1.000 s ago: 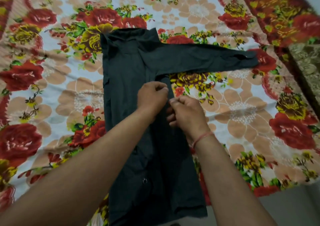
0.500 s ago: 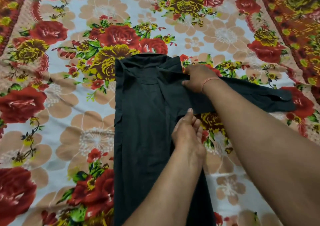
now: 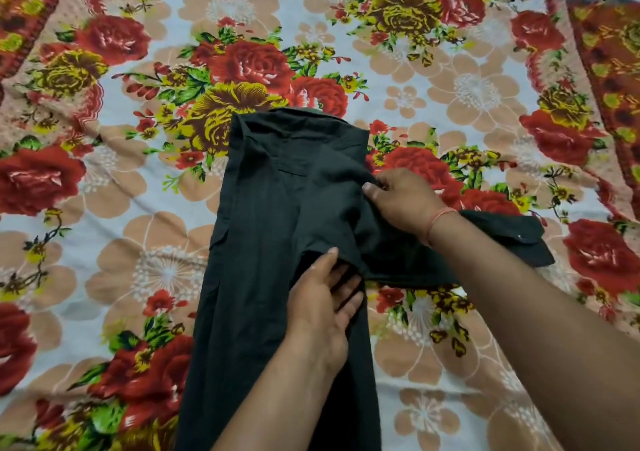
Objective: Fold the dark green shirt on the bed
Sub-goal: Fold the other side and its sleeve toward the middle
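Since half a second ago my right hand (image 3: pixel 403 198) has drawn the sleeve (image 3: pixel 498 243) in from the side: its cuff, which reached far out to the right, now lies closer to the body of the shirt, and the cloth bunches under my wrist. My left hand (image 3: pixel 323 307) has stayed at almost the same spot on the right edge of the garment.

Nearest to me, the dark green shirt (image 3: pixel 277 243) runs down between my forearms as a long narrow strip, its left side already folded in, and its lower end passes out of view at the bottom. My left hand lies flat and open on it, fingers (image 3: pixel 346 279) spread, pressing the cloth down just where the sleeve leaves the body. A small pocket flap shows at the left edge of the strip.

A little farther on, my right hand is closed on the fabric near the shoulder, thumb and fingers pinching a fold of the sleeve; a thin reddish thread (image 3: pixel 437 220) circles that wrist. The sleeve passes beneath my right forearm and ends to the right in the cuff (image 3: pixel 519 239), where a single button shows.

Beyond my hands the collar end of the shirt lies flat, pointing away from me. The whole garment rests on the floral bedsheet (image 3: pixel 138 208), printed with red and yellow roses on a pale ground, which covers the bed up to its far edge.
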